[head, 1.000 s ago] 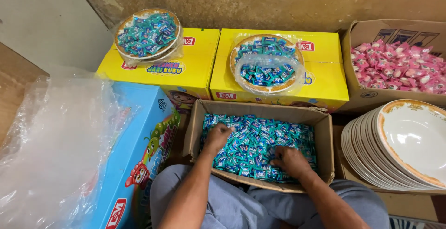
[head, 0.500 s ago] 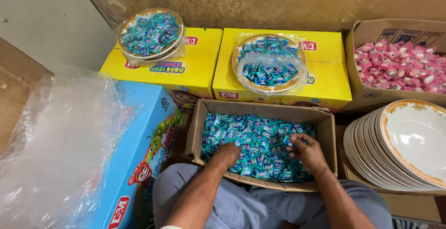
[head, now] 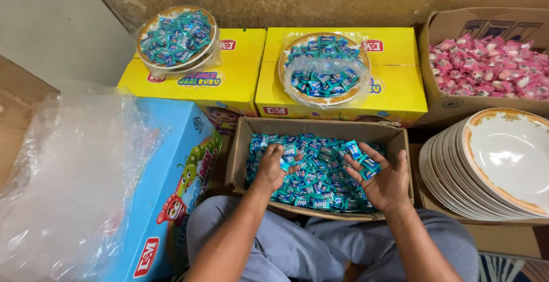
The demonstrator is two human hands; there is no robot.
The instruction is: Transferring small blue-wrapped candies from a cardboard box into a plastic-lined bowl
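I saw left hand [head: 273,167] curled shut round clutch of teal wrapped candies [head: 320,170], lifted since half second before, when it lay flat at near edge of open brown cardboard box [head: 240,150]. Right hand [head: 382,180] had turned palm-up, fingers spread, few candies loose on fingertips; earlier it pressed palm-down into heap. Candies filled box between my knees. Stack of white gold-rimmed plates [head: 503,162] unchanged beside box.

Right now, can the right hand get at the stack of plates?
Probably yes: the right hand hovers palm up over the candy box, and the stack of plates lies just beside it, nothing between.
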